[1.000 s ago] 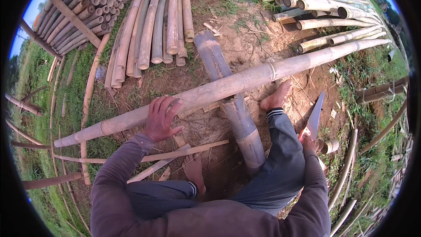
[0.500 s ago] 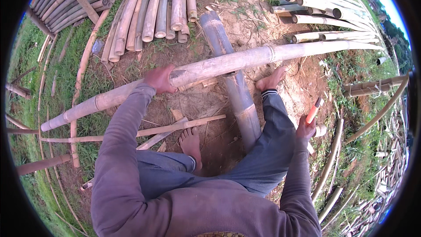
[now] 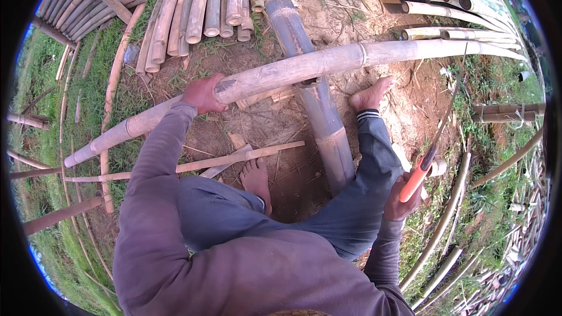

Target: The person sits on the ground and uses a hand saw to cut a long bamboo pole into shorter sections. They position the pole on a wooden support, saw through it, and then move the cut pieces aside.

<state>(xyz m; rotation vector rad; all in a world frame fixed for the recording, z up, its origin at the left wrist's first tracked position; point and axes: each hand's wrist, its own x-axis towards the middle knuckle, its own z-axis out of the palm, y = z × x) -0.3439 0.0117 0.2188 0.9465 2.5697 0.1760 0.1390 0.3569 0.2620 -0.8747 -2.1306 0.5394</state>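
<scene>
L hand (image 3: 204, 93) is gripping the pole (image 3: 295, 69) left of mid, thumb lying by its near edge. Pole is lying crosswise atop the log (image 3: 332, 134), L end overhanging grass (image 3: 89, 118), far end reaching past the R stack's (image 3: 443, 14) cut ends. R hand (image 3: 403, 199) is clenching the saw (image 3: 429, 155) by its handle, blade pointing up & away, tip overlapping pole in view; can't tell if touching. Bare dirt (image 3: 418, 114) is leaving room btwn R foot (image 3: 373, 92) & blade. L bundle (image 3: 202, 0) is stopping short of pole.
</scene>
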